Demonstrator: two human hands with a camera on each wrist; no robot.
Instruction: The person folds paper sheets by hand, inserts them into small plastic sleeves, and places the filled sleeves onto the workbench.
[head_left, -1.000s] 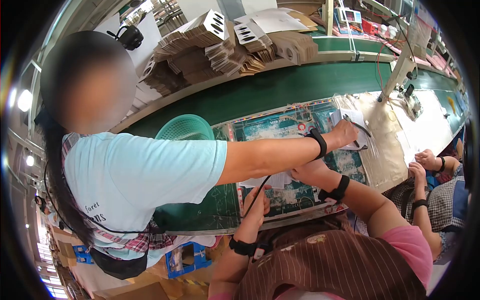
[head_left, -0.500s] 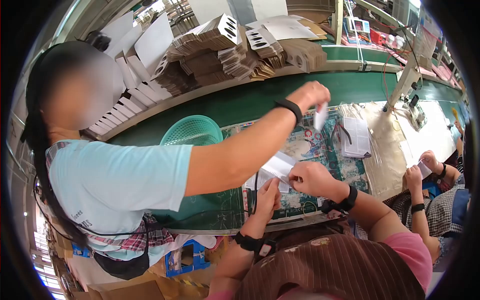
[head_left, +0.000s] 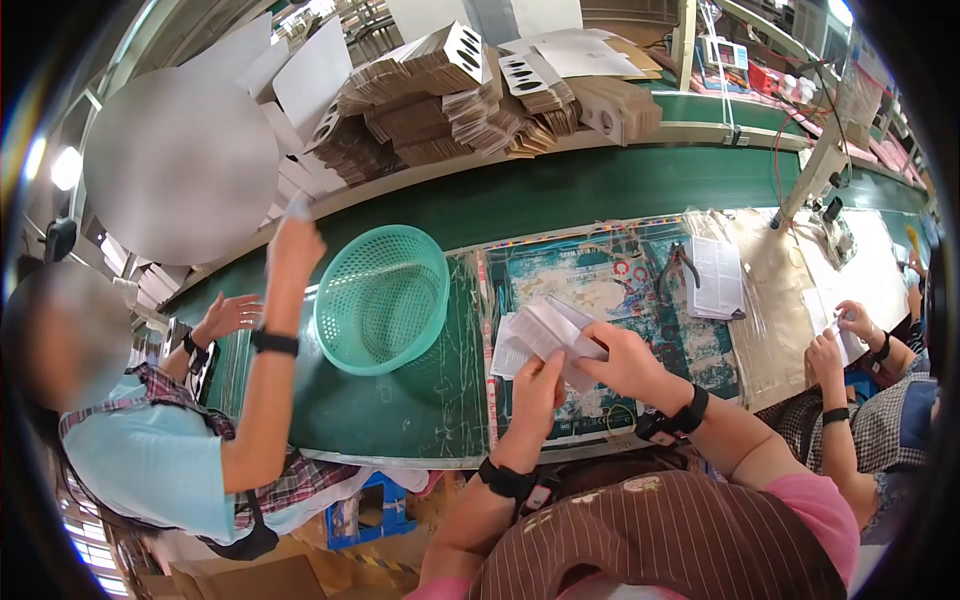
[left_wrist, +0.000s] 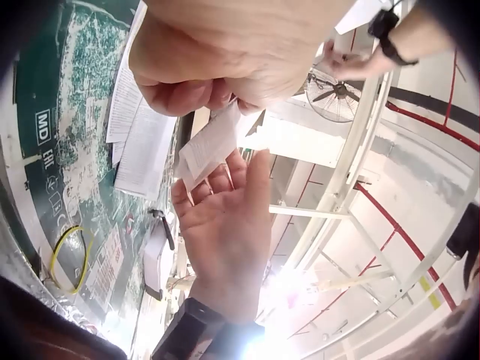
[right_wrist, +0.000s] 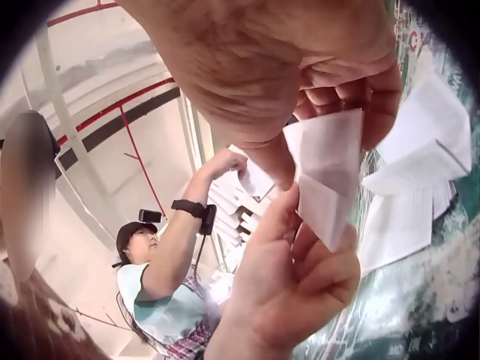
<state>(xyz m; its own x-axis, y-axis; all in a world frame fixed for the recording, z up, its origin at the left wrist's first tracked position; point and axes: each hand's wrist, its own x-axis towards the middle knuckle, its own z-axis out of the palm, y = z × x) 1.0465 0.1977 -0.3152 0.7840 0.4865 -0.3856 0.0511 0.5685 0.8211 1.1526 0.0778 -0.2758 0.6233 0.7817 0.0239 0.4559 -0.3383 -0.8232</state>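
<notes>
Above the work surface, a folded printed sheet [head_left: 548, 326] is held between both hands. My left hand [head_left: 538, 398] pinches its lower edge, thumb up. My right hand [head_left: 628, 366] grips its right side. In the right wrist view, the creased sheet [right_wrist: 326, 161] hangs from the right hand [right_wrist: 262, 67], and the left thumb and fingers [right_wrist: 296, 232] meet its lower edge. The left wrist view shows the sheet [left_wrist: 206, 146] between the left hand [left_wrist: 217, 52] and the right fingers [left_wrist: 221, 180]. Loose printed sheets [head_left: 508, 352] lie below, left of the hands.
A green basket [head_left: 380, 300] stands at the left. Pliers [head_left: 680, 268] lie beside a booklet stack [head_left: 716, 278] to the right. Cardboard pieces [head_left: 430, 90] are piled behind the belt. Another person [head_left: 160, 440] is at the left; another person's hands [head_left: 835, 335] work at the right.
The other person's arm has withdrawn from over the surface to the left, uncovering the basket. The sheet in my hands has come into fuller view, with its folds spread.
</notes>
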